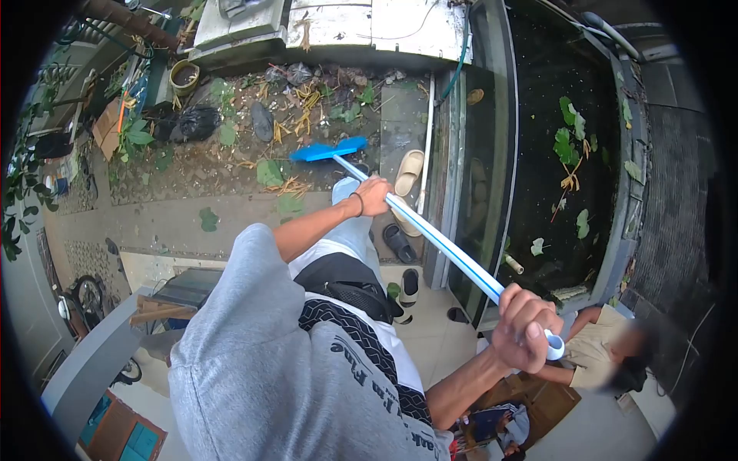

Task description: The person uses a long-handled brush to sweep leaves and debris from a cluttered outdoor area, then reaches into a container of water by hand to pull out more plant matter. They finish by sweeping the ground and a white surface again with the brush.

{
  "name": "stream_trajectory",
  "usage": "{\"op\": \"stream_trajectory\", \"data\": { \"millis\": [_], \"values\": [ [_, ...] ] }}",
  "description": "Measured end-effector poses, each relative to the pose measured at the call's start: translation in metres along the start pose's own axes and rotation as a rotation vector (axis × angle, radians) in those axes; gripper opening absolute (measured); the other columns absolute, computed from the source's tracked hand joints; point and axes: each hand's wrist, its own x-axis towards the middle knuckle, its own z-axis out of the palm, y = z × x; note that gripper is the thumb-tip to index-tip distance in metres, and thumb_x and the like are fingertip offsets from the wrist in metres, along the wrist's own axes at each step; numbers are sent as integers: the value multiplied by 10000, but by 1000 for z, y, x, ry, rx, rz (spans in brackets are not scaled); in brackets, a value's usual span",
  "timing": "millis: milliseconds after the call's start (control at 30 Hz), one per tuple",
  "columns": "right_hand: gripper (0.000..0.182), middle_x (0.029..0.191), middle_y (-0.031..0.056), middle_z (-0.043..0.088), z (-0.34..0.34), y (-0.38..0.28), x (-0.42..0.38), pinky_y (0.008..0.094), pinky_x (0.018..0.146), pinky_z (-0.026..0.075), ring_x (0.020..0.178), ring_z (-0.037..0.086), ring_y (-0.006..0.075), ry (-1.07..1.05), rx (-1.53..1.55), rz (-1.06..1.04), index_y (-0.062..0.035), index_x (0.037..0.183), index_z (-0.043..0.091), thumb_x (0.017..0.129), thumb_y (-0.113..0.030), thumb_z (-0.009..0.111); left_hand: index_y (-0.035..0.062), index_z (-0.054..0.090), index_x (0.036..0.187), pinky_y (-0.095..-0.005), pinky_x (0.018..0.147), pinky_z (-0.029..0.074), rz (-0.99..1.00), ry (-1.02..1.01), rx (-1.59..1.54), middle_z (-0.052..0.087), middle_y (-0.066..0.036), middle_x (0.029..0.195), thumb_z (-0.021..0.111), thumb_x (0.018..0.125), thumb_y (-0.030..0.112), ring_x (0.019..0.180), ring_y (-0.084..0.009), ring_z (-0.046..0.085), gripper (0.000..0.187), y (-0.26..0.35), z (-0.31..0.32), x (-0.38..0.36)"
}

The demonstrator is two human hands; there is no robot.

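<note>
Holding a long white-and-blue pole (446,246) with both hands, the person is standing high and looking down on a yard. The right hand (526,326) is wrapping closed around the upper end of the pole, close to the white ring at its tip. The left hand (374,196) is gripping closed lower down on the shaft, with a dark band at the wrist. At the far end, the blue head (327,149) of the pole is hanging over the dirty ground (231,154), and I cannot tell if it is touching it.

As far as I can judge, the cleaning work is only beginning or in the middle: dry leaves and yellow scraps are lying all over the ground, a black bag (194,121) is resting among them, and many green leaves (567,142) are floating on the dark water of the tank (607,253) at the right. No gathered heap is showing.

Some things are hard to see. The grey sleeve and shirt are covering the lower view. Another person (596,349) is sitting below the right hand, partly cut by it. Sandals (409,172) are lying beside the tank. The picture edges are dark and bent by the lens.
</note>
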Motion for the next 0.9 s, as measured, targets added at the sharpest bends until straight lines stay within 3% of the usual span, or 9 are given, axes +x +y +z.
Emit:
{"op": "stream_trajectory", "data": {
  "millis": [100,200,300,367,467,567,700,800,900],
  "values": [
    [284,442,18,404,-4,-42,-6,306,454,360,372,354,118,41,113,-119,-104,529,393,723,-144,596,88,563,650,-393,799,392,196,26,-9,577,-119,729,619,613,169,794,-307,570,105,43,-32,3],
    [232,508,-7,389,6,-66,-17,266,540,309,442,358,104,-119,56,-127,-136,574,384,758,-150,525,77,552,676,-420,785,401,300,290,-117,561,-102,729,642,705,175,785,-307,556,136,77,-50,39],
    [231,523,11,372,20,-34,-23,337,595,332,509,368,147,-105,-320,-186,-116,568,363,753,-149,496,81,590,756,-440,813,418,283,428,-184,581,-94,800,640,803,233,830,-310,565,167,64,-54,113],
    [212,532,54,457,51,34,-3,411,663,440,516,429,192,-139,-491,-146,-32,552,423,652,-95,599,108,625,825,-451,943,408,165,325,-117,611,-84,884,636,804,249,959,-294,588,143,15,-39,160],
    [206,534,60,465,57,89,-2,414,690,446,521,436,204,-222,-407,-67,-21,560,441,659,-49,619,119,637,869,-538,1121,244,-24,13,0,636,-66,983,610,821,263,1121,-261,571,155,-38,-16,151],
    [257,506,52,447,64,77,1,385,624,422,491,416,197,-200,-257,18,-24,551,434,680,-81,649,95,597,842,-454,851,407,-53,228,-101,596,-99,904,589,844,229,960,-304,584,134,-43,-4,88],
    [289,477,55,441,37,47,15,367,535,364,432,373,182,-275,-40,54,-32,516,411,667,-107,645,81,586,819,-427,831,398,-116,287,-31,592,-98,840,611,818,201,915,-299,579,122,-31,-8,20],
    [263,488,42,429,-4,26,17,358,524,350,414,366,172,-125,116,61,-52,552,443,689,-189,621,89,630,723,-419,814,387,-142,242,12,630,-104,799,637,708,206,869,-286,589,119,-14,-12,-11],
    [271,522,48,459,0,-16,9,331,522,350,407,390,166,139,193,-21,-73,598,468,719,-252,631,85,607,743,-427,824,388,-4,206,-66,599,-99,755,670,704,191,861,-285,578,129,21,-36,-13]
  ]
}}
